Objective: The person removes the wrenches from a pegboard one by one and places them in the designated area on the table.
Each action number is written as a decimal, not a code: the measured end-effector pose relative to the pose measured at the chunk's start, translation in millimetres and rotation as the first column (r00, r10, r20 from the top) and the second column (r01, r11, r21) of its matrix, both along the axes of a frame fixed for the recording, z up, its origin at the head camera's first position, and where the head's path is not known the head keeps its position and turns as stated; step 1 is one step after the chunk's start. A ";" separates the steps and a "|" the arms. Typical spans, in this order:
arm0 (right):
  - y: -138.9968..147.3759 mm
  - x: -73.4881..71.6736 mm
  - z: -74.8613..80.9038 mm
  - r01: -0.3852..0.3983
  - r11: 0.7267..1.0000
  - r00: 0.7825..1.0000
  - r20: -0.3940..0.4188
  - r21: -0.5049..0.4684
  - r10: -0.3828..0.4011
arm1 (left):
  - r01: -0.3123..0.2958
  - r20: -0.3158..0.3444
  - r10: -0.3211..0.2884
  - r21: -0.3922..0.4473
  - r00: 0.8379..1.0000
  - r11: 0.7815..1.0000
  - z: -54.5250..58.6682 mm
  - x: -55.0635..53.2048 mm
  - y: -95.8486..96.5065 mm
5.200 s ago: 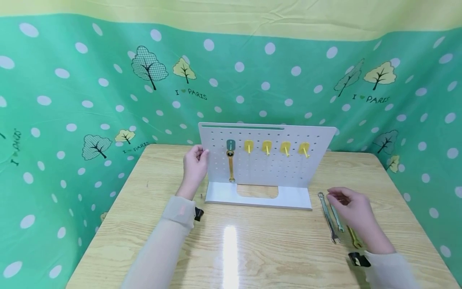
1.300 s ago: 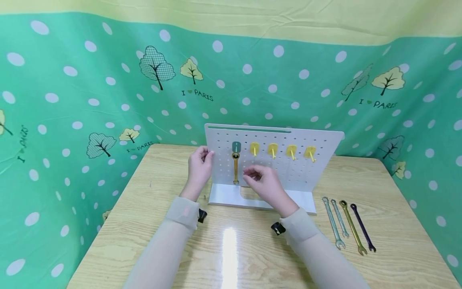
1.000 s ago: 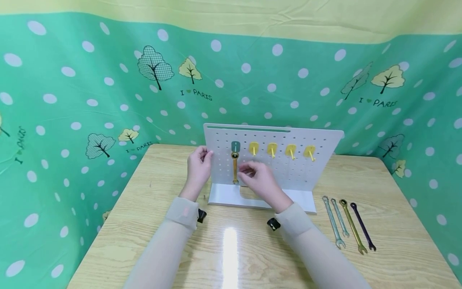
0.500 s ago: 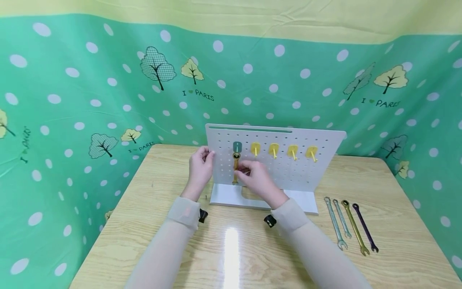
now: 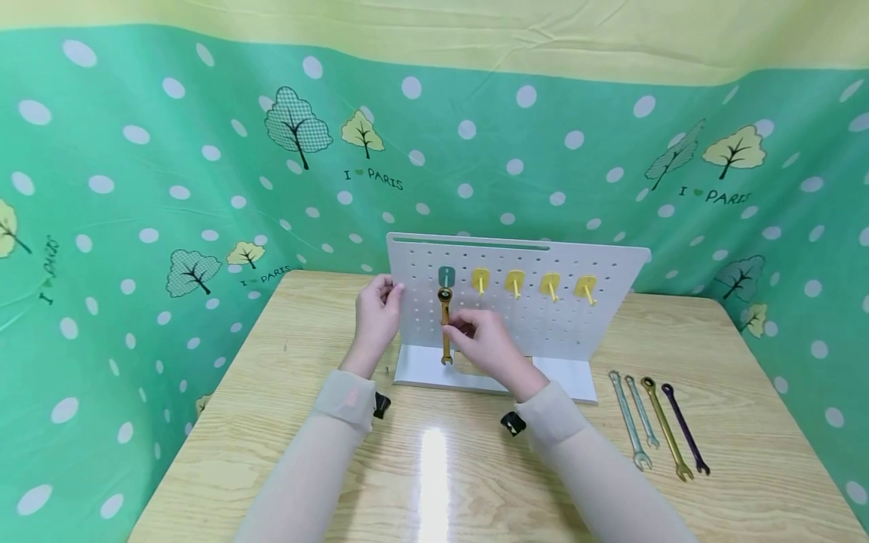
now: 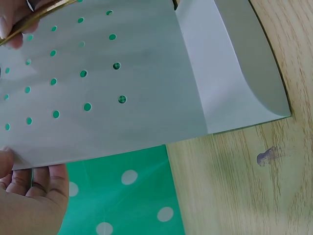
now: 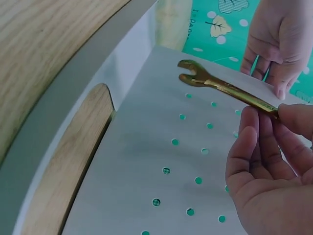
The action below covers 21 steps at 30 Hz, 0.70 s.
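A gold combination wrench (image 5: 446, 348) stands nearly vertical in front of the white pegboard (image 5: 543, 328). Its ring end is right at the peg of the teal hook (image 5: 446, 276), and its open end points down. My right hand (image 5: 485, 339) pinches the shaft between thumb and fingers. In the right wrist view the wrench's open jaw (image 7: 194, 76) sticks out past the fingertips, apart from the board face. My left hand (image 5: 377, 313) grips the board's left edge, thumb in front and fingers behind, as the left wrist view also shows at the board edge (image 6: 112, 152).
Several yellow hooks (image 5: 515, 283) line the board to the right of the teal one. On the table's right lie two silver wrenches (image 5: 630, 422) (image 5: 642, 413), an olive-gold wrench (image 5: 667, 431) and a dark purple wrench (image 5: 686, 430). A green dotted curtain (image 5: 475, 166) hangs behind.
My right hand has moved from the loose wrenches at the right to the board and taken hold of the gold wrench. The wrench's lower end has swung out from the board. My left hand stays put.
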State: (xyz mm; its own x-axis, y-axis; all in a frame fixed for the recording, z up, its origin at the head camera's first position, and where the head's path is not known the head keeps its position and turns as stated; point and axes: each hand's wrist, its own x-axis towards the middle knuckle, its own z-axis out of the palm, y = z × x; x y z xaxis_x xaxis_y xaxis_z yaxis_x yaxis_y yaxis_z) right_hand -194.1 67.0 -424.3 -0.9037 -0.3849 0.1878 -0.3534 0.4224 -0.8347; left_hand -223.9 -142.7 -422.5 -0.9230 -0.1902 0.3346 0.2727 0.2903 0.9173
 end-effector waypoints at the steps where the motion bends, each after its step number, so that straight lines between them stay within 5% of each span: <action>1: 0.6 1.1 -0.3 -0.003 1.000 1.000 0.003 -0.007 0.003 | 0.000 0.001 0.000 -0.002 1.000 1.000 0.0 0.0 0.0; 21: 8.4 17.8 11.0 -0.073 0.982 0.986 0.132 -0.177 0.097 | -0.004 0.020 0.005 -0.008 1.000 1.000 -0.6 0.3 -0.2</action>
State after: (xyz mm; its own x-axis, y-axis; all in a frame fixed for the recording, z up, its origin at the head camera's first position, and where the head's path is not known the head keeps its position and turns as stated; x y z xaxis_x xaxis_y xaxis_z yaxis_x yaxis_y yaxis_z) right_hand -176.3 75.4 -413.2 -0.8910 -0.4345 0.1316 -0.2565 0.2428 -0.9355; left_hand -223.7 -142.9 -423.1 -0.9287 -0.1916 0.3174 0.2528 0.2991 0.9201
